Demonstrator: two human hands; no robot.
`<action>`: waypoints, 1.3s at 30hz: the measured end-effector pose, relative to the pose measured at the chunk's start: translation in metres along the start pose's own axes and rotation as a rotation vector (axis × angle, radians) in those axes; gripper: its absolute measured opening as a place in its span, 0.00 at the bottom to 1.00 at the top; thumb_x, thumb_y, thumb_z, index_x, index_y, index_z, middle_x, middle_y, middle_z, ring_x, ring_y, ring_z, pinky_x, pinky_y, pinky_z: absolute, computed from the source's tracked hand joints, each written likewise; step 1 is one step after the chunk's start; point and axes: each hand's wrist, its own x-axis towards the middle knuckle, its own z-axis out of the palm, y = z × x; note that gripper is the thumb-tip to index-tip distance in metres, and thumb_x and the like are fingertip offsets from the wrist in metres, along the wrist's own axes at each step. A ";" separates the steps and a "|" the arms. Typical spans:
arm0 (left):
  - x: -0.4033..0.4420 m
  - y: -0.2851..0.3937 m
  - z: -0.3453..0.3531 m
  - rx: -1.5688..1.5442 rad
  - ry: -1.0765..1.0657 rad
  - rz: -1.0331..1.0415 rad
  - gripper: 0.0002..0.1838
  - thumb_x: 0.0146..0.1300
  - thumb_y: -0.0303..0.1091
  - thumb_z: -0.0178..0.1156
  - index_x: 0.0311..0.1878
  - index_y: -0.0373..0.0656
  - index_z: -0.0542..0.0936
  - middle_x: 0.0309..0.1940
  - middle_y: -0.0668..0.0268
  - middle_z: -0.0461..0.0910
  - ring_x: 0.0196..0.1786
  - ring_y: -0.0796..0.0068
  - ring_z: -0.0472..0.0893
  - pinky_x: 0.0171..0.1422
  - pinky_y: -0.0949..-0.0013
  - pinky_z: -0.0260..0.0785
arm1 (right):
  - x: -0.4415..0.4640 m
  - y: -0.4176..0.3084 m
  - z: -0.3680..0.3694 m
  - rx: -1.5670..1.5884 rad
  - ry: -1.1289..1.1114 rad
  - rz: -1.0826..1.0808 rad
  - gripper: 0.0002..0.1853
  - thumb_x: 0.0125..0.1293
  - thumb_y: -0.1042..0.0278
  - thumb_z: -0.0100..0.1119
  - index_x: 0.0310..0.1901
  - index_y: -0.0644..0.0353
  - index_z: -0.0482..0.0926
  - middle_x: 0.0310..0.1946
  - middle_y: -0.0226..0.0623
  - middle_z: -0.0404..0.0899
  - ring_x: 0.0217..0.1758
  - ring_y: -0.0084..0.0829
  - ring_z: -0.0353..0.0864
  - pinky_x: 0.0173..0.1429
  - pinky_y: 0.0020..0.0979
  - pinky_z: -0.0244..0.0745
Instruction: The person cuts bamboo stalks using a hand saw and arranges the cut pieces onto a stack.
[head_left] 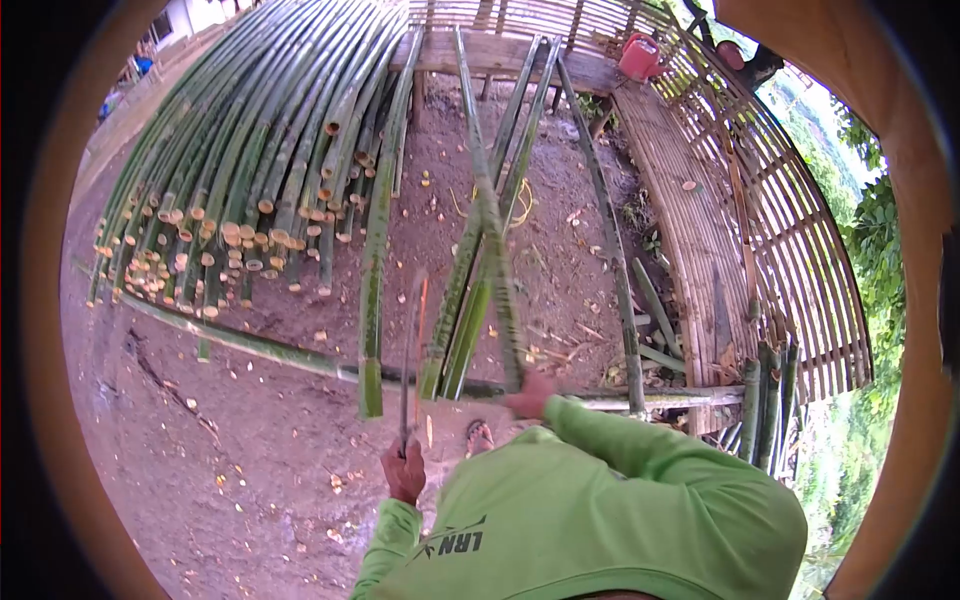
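Observation:
My left hand (403,470) is closed around the handle of a long, narrow-bladed tool (406,375) that points away from me. An orange strip runs along its right side; its exact kind is unclear. My right hand (530,395) grips the near end of a bamboo pole (490,215), slightly blurred, which slants up to the left. Beneath that pole lie split bamboo lengths (468,330), crossing it. Left of the tool rests another bamboo piece (374,290), its near end cut. A bamboo crossbar (270,347) runs sideways on the ground under these ends.
Many cut bamboo poles (250,150) are stacked at the far left. A single pole (605,220) leans at right, beside a slatted bamboo bench (690,220) and lattice fence (800,230). A red container (640,57) sits on the bench's far corner. Short upright bamboo pieces (768,405) stand at right.

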 end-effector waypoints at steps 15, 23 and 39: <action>-0.088 0.048 -0.018 0.196 0.262 -0.257 0.17 0.60 0.39 0.56 0.22 0.34 0.72 0.12 0.63 0.68 0.16 0.76 0.66 0.22 0.64 0.58 | 0.181 0.056 0.123 0.200 -0.017 0.364 0.50 0.40 0.50 0.79 0.60 0.71 0.63 0.51 0.54 0.76 0.54 0.44 0.78 0.58 0.39 0.74; -0.088 0.084 0.038 -0.018 0.176 -0.350 0.14 0.64 0.36 0.52 0.31 0.34 0.79 0.12 0.70 0.70 0.16 0.81 0.68 0.21 0.72 0.59 | 0.092 0.088 0.022 0.264 0.056 0.565 0.51 0.45 0.56 0.71 0.66 0.68 0.51 0.59 0.57 0.70 0.62 0.49 0.73 0.66 0.40 0.68; 0.023 0.115 0.090 0.267 -0.200 -0.143 0.20 0.66 0.42 0.57 0.23 0.38 0.71 0.15 0.71 0.65 0.23 0.82 0.62 0.25 0.68 0.58 | 0.064 0.126 -0.021 -0.045 0.128 0.575 0.39 0.42 0.60 0.66 0.58 0.63 0.61 0.50 0.47 0.76 0.60 0.42 0.72 0.69 0.48 0.50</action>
